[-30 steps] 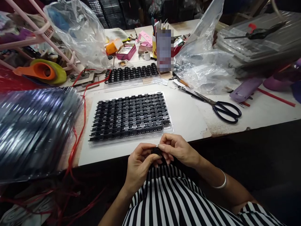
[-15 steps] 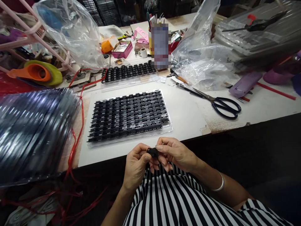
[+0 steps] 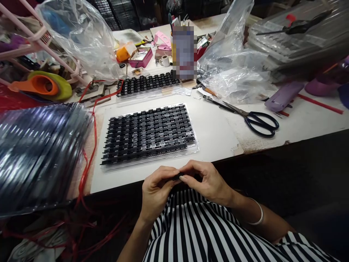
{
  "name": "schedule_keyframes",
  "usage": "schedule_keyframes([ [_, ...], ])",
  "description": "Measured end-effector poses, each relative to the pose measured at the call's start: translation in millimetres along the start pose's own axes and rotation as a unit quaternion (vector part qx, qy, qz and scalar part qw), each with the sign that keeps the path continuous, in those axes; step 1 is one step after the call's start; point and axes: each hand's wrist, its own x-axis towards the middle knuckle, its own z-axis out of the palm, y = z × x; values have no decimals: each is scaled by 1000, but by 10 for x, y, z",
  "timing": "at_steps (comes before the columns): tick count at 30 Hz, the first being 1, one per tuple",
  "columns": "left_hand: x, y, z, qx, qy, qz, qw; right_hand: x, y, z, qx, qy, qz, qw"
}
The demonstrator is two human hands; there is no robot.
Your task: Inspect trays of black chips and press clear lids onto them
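Between the fingertips of both hands is a small black plastic part (image 3: 178, 176), mostly covered by fingers. My left hand (image 3: 156, 189) pinches its left side. My right hand (image 3: 208, 182) grips the right side with thumb and forefinger, and a bracelet circles that wrist. Both hands are over my lap, just off the table's front edge. Beyond them on the white tabletop lies a clear plastic tray (image 3: 196, 148) with rows of similar black parts (image 3: 148, 133). Behind it sits a second tray of black parts (image 3: 147, 83).
Black-handled scissors (image 3: 249, 116) lie to the right, near a purple tool (image 3: 284, 96). Stacked plastic trays (image 3: 35, 153) with red string (image 3: 94, 134) fill the left. Clear plastic bags (image 3: 234, 76) and an orange tape dispenser (image 3: 45, 86) stand further back.
My fingers have closed in around the black part, which is now more covered. The right thumb has come over to its near side. The trays stay in place.
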Motion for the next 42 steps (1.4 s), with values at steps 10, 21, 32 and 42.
schedule_keyframes([
  [10,76,36,-35,43,-36,-90,994,66,98,-170,-22,45,-27,998],
  [21,22,-8,-218,98,79,-80,989,363,241,-512,-361,91,-129,919],
  [32,-54,-19,-208,91,74,-84,990,384,257,-505,-361,95,-146,916],
  [42,-84,5,-257,156,74,-38,984,422,140,-557,-362,84,-80,925],
])
